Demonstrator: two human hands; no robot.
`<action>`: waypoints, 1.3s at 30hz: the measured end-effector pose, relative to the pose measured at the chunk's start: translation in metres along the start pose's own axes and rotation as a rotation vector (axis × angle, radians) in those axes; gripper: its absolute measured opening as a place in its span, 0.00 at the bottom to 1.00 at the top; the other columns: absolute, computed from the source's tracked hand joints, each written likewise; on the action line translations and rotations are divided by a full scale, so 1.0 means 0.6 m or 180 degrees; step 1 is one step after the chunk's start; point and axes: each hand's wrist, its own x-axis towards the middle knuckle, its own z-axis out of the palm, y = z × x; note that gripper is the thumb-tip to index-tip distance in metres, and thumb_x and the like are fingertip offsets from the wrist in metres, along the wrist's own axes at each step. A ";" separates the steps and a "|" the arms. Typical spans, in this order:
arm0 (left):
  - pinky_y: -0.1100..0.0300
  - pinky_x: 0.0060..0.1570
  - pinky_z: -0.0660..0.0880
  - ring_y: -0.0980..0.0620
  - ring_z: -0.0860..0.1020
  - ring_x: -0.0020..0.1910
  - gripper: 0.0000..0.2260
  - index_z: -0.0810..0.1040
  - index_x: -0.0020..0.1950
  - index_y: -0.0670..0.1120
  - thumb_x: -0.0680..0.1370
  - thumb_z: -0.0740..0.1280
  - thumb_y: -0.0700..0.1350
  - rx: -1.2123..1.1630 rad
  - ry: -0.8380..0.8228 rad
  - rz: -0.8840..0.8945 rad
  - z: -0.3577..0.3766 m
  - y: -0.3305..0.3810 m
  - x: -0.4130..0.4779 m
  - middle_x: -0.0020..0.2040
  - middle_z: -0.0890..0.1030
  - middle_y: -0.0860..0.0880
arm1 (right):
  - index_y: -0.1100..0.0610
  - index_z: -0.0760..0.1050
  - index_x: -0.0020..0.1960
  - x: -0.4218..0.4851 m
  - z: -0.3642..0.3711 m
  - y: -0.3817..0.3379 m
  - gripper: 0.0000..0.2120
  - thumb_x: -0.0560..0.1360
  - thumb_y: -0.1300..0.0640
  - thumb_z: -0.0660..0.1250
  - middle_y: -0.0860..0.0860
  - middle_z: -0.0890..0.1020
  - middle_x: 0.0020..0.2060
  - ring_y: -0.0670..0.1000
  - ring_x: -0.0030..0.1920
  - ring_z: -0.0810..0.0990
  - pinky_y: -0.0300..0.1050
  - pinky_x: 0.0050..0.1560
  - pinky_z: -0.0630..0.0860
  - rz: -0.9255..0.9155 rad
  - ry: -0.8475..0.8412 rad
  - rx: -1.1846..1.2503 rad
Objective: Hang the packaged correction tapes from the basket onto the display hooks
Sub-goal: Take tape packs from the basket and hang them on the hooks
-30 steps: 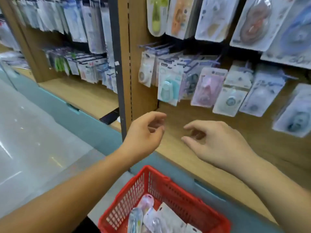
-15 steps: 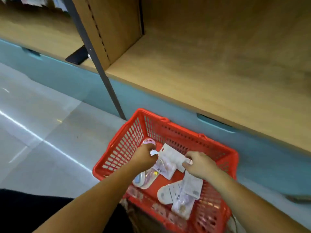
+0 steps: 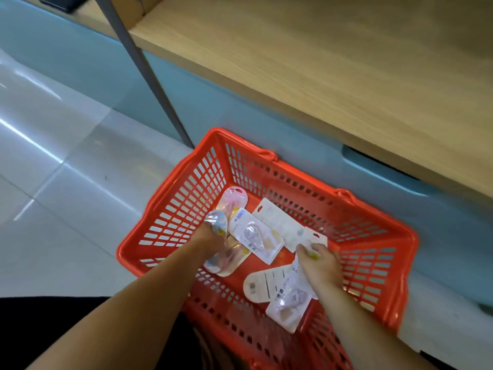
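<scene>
Figure: the person as seen from the head view. The left hand (image 3: 210,237) and right hand (image 3: 321,267) were bare, as were the left forearm (image 3: 138,297) and right forearm (image 3: 373,329); a plain black fabric garment (image 3: 53,332) covered the body beneath

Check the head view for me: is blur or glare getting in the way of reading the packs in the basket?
Head view: motion smear on the far rim of the basket and the wooden shelf; glare streaks on the floor; the clear pack gripped by the left hand glints, print unreadable; the white card pinched by the right hand shows no glare.
</scene>
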 end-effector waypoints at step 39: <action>0.47 0.73 0.63 0.42 0.68 0.71 0.35 0.66 0.77 0.51 0.74 0.73 0.60 0.2460 0.0153 0.2305 0.102 0.071 0.011 0.70 0.72 0.47 | 0.44 0.75 0.56 -0.017 -0.051 -0.036 0.20 0.77 0.69 0.68 0.40 0.85 0.47 0.39 0.49 0.85 0.37 0.45 0.80 -0.0717 -0.0139 0.1325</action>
